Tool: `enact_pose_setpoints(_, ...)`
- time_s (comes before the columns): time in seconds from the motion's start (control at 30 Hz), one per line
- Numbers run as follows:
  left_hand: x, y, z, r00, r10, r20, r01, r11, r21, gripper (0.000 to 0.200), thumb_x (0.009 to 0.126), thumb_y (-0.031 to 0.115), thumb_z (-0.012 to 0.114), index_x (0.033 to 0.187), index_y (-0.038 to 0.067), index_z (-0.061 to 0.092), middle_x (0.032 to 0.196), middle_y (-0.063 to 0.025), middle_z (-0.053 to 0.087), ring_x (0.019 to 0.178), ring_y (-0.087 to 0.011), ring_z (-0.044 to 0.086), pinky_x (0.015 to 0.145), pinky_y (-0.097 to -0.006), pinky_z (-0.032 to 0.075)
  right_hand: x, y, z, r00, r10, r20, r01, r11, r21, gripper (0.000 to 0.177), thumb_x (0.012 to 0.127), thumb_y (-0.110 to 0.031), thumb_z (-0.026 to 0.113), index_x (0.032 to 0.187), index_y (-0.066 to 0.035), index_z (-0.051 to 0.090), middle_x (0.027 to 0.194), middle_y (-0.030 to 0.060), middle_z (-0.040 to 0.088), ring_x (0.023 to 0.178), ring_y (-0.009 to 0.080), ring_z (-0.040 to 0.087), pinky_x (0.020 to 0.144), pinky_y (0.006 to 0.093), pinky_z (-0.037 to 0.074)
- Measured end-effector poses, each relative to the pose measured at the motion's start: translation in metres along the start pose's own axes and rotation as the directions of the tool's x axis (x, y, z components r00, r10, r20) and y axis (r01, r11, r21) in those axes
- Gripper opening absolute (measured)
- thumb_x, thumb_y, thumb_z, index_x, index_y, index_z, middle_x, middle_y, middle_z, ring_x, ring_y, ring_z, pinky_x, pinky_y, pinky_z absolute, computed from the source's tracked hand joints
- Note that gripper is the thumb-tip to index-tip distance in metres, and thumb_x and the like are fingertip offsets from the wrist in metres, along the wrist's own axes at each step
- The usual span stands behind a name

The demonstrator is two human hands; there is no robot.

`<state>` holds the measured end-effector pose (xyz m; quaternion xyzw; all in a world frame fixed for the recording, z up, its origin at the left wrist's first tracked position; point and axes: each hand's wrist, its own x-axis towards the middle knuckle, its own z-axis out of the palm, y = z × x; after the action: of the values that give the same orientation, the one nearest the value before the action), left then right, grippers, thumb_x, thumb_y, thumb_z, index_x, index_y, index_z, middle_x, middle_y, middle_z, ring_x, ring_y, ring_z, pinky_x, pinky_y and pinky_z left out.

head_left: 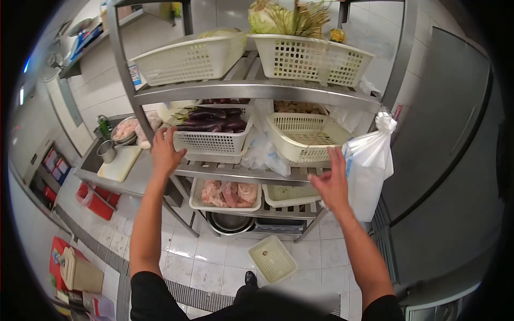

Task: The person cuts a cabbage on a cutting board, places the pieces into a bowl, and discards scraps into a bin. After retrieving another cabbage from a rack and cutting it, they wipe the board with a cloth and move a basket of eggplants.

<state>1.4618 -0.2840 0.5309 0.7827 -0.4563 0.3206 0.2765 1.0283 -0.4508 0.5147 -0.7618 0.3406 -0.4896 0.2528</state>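
Observation:
Both arms reach forward toward a metal shelf rack. My left hand point(167, 152) is open, fingers spread, at the left end of a white basket point(214, 143) on the middle shelf. Dark purple eggplants point(211, 120) lie in that basket, which sits on another pale basket. My right hand point(333, 184) is open too, thumb apart from the fingers. Its fingertips overlap the front right corner of a cream basket point(289, 140) whose slotted bottom shows. Right beside this hand hangs a knotted white plastic bag point(369, 166). Crumpled clear plastic bags point(266, 155) lie between the two baskets.
Above, a basket point(289, 56) carries a cabbage point(270, 18). Raw meat fills a lower tray point(195, 200). A cream basket point(273, 259) lies on the tiled floor near my shoe point(250, 278). A steel counter with a cutting board point(120, 163) stands left, a grey refrigerator point(439, 117) right.

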Motion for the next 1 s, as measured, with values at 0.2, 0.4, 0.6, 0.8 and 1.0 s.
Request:
enact_pose_setpoints(0.2, 0.063, -0.040, 0.036, 0.903, -0.030, 0.428, 0.039, 0.999, -0.013, 0.051, 0.064, 0.028, 0.085, 0.108, 0.007, 0.067, 0.109, -0.0179, 0.066, 0.103, -0.0367, 0.064, 0.089, -0.0454, 0.053, 0.103, 0.036, 0.025, 0.982, -0.064, 0.177, 0.141, 0.874, -0.465, 0.045, 0.079, -0.029, 0.080, 0.110, 0.001, 0.069, 0.109, 0.0238, 0.065, 0.089, 0.0393, 0.066, 0.081, 0.0425, 0.052)
enact_pose_setpoints(0.4, 0.064, -0.053, 0.049, 0.888, 0.088, 0.451, -0.032, 0.991, -0.131, 0.050, 0.065, 0.033, 0.083, 0.106, 0.006, 0.073, 0.096, -0.0211, 0.072, 0.093, -0.0366, 0.069, 0.083, -0.0453, 0.054, 0.113, 0.011, 0.034, 0.998, -0.061, -0.030, 0.043, 0.904, -0.426, 0.039, 0.078, -0.030, 0.081, 0.101, -0.001, 0.071, 0.103, 0.0188, 0.066, 0.089, 0.0373, 0.065, 0.078, 0.0452, 0.051)
enact_pose_setpoints(0.6, 0.064, -0.057, 0.052, 0.876, 0.026, 0.481, 0.014, 0.997, -0.078, 0.051, 0.063, 0.032, 0.086, 0.101, 0.002, 0.073, 0.094, -0.0217, 0.072, 0.091, -0.0369, 0.069, 0.082, -0.0453, 0.054, 0.092, 0.041, 0.050, 0.978, -0.181, 0.099, 0.206, 0.868, -0.451, 0.028, 0.075, -0.021, 0.081, 0.094, -0.003, 0.070, 0.101, 0.0146, 0.064, 0.090, 0.0335, 0.066, 0.077, 0.0429, 0.054)
enact_pose_setpoints(0.8, 0.057, -0.059, 0.056, 0.923, 0.035, 0.383, 0.007, 0.994, -0.107, 0.045, 0.063, 0.032, 0.088, 0.092, 0.002, 0.072, 0.086, -0.0195, 0.071, 0.086, -0.0392, 0.067, 0.077, -0.0467, 0.052, 0.098, 0.044, 0.050, 0.979, -0.188, 0.077, 0.202, 0.858, -0.472, 0.028, 0.074, -0.020, 0.081, 0.096, -0.005, 0.071, 0.104, 0.0148, 0.064, 0.091, 0.0366, 0.066, 0.079, 0.0447, 0.053)
enact_pose_setpoints(1.0, 0.053, -0.037, 0.041, 0.970, 0.119, 0.211, -0.100, 0.990, -0.097, 0.041, 0.065, 0.035, 0.088, 0.075, 0.001, 0.066, 0.079, -0.0137, 0.067, 0.082, -0.0361, 0.062, 0.072, -0.0472, 0.050, 0.121, 0.048, 0.038, 0.996, -0.038, 0.078, 0.075, 0.834, -0.547, 0.034, 0.075, -0.029, 0.080, 0.098, -0.005, 0.072, 0.105, 0.0156, 0.064, 0.090, 0.0364, 0.067, 0.079, 0.0441, 0.054)
